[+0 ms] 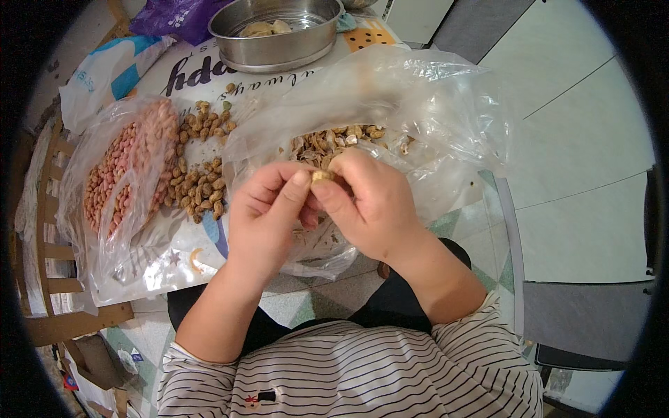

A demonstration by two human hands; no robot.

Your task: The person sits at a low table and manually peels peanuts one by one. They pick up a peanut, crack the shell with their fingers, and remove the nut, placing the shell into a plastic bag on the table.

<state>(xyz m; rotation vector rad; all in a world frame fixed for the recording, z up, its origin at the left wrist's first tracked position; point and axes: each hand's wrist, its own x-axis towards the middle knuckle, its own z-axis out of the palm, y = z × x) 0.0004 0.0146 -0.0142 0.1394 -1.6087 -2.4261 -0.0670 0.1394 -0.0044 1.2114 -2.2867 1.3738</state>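
Observation:
Between the fingertips of both hands is a peanut in its shell (322,176). My right hand (368,196) pinches it with thumb and forefinger. My left hand (272,206) meets it from the other side, thumb tip against the shell. Just beyond and below them, broken peanut shells (319,145) lie in a clear plastic bag (418,109) that is spread open. Left of my hands, unshelled peanuts (201,185) form a loose pile on the printed table cover (172,266). Farther left, shelled pink peanuts (123,172) fill part of another clear bag (73,193).
A round steel pan (279,49) holding a few pale pieces stands at the back. Near it are a purple bag (175,21) and a white-and-blue plastic bag (112,76). A wooden slatted frame (55,253) borders the left side; tiled floor (580,219) lies right.

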